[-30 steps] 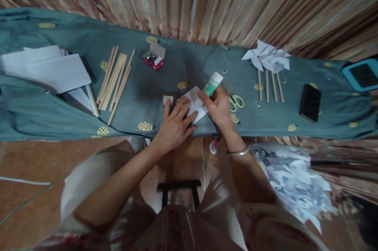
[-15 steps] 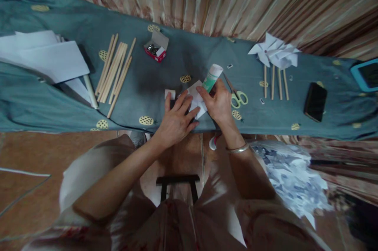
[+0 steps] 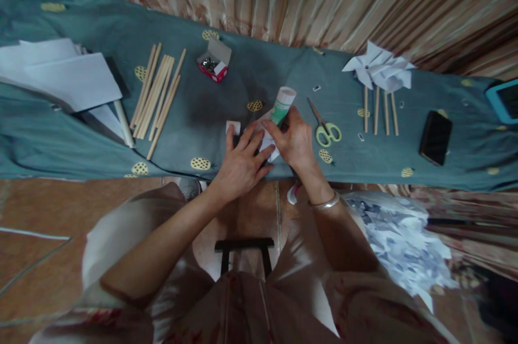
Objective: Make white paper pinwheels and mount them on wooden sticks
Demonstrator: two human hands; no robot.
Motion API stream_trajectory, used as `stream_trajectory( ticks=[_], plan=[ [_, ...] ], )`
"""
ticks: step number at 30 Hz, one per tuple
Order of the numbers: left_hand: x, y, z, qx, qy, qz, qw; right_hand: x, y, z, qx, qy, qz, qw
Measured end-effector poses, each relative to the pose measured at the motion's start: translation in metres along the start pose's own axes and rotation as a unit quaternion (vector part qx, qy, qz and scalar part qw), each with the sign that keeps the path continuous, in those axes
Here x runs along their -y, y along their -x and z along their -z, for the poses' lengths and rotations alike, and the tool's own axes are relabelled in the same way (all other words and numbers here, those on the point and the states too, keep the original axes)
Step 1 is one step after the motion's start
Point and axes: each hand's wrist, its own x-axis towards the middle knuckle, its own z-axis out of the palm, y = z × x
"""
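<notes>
My right hand (image 3: 294,137) is wrapped round a white and green glue stick (image 3: 282,105), held tilted with its lower end down at a piece of white paper (image 3: 266,142). Spread fingers of my left hand (image 3: 242,164) press flat on that paper's left part. Both hands cover much of the sheet, so its full shape is hidden. A small white piece (image 3: 233,127) lies at my left fingertips; whether it is a cap or paper I cannot tell. Green-handled scissors (image 3: 326,130) rest just right of my right hand.
Wooden sticks (image 3: 156,98) and white paper sheets (image 3: 76,82) lie to the left. A red box of small metal pieces (image 3: 213,66) stands open behind. Paper pinwheels (image 3: 378,68) on sticks and a black phone (image 3: 435,137) are on the right. Below hangs a bag of paper scraps (image 3: 404,241).
My right hand has shifted a little to the left with the glue stick over the paper. My left hand stays in place on the paper.
</notes>
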Motion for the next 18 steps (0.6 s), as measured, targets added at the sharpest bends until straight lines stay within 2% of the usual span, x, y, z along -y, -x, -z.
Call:
stream_trajectory(
  ticks=[6, 18],
  plan=[
    [0.000, -0.001, 0.002, -0.003, 0.013, 0.000, 1.000, -0.001, 0.005, 0.001, 0.012, -0.030, 0.007, 0.999],
    [0.001, 0.000, -0.001, -0.007, 0.004, -0.002, 1.000, -0.014, 0.005, 0.006, -0.022, 0.035, 0.003, 0.999]
  ],
)
